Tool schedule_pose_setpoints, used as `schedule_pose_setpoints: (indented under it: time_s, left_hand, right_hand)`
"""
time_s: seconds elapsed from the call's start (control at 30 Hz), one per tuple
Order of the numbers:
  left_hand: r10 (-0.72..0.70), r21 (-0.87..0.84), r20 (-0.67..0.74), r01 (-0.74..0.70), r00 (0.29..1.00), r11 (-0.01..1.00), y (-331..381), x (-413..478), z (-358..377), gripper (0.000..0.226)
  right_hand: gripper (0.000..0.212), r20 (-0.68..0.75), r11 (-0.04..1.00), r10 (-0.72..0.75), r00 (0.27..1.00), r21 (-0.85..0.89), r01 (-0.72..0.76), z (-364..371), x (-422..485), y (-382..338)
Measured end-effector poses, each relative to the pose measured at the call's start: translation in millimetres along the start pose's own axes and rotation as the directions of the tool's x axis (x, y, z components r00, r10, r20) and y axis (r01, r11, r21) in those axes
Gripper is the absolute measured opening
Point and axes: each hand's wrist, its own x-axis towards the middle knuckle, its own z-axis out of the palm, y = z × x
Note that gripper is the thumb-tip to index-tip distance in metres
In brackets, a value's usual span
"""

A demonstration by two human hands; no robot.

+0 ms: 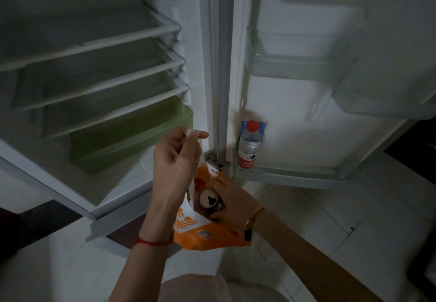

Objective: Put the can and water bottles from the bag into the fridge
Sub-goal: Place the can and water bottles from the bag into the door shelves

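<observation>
An orange and white bag [207, 233] hangs in front of the open fridge. My left hand [175, 157] pinches its white handle and holds it up. My right hand [232, 201] reaches into the bag's mouth and grips a can [208, 199], whose silver top with its opening faces up. A water bottle [249, 146] with a red cap and red label stands upright in the lowest door rack [295, 175], at its left end. Anything else inside the bag is hidden.
The fridge body on the left has several glass shelves [94, 49] and a green drawer [132, 134] below them. The open door on the right carries an upper rack [295, 65]. White floor tiles [318, 219] lie below.
</observation>
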Motion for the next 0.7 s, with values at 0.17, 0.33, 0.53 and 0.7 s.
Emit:
schedule_pose_setpoints:
  time_s: [0.17, 0.33, 0.53, 0.7]
  left_hand:
    - [0.012, -0.004, 0.01, -0.012, 1.0, 1.0, -1, 2, 4, 0.025]
    - [0.033, -0.014, 0.021, -0.033, 0.999, 0.999, 2, 3, 9, 0.024]
    - [0.059, 0.031, 0.023, -0.06, 0.998, 0.998, 5, 2, 13, 0.025]
    - [0.064, 0.034, 0.025, -0.065, 0.998, 0.997, 6, 5, 15, 0.026]
  right_hand:
    - [0.067, -0.247, 0.986, 0.071, 0.966, 0.167, -0.03, -62, -21, -13]
    - [0.061, -0.515, 0.982, 0.087, 0.853, 0.187, 0.012, -160, -38, -31]
    - [0.045, -0.82, 0.957, 0.111, 0.561, 0.24, 0.162, -270, -38, -55]
    - [0.052, -0.922, 0.966, 0.076, 0.379, 0.163, 0.202, -301, -18, -67]
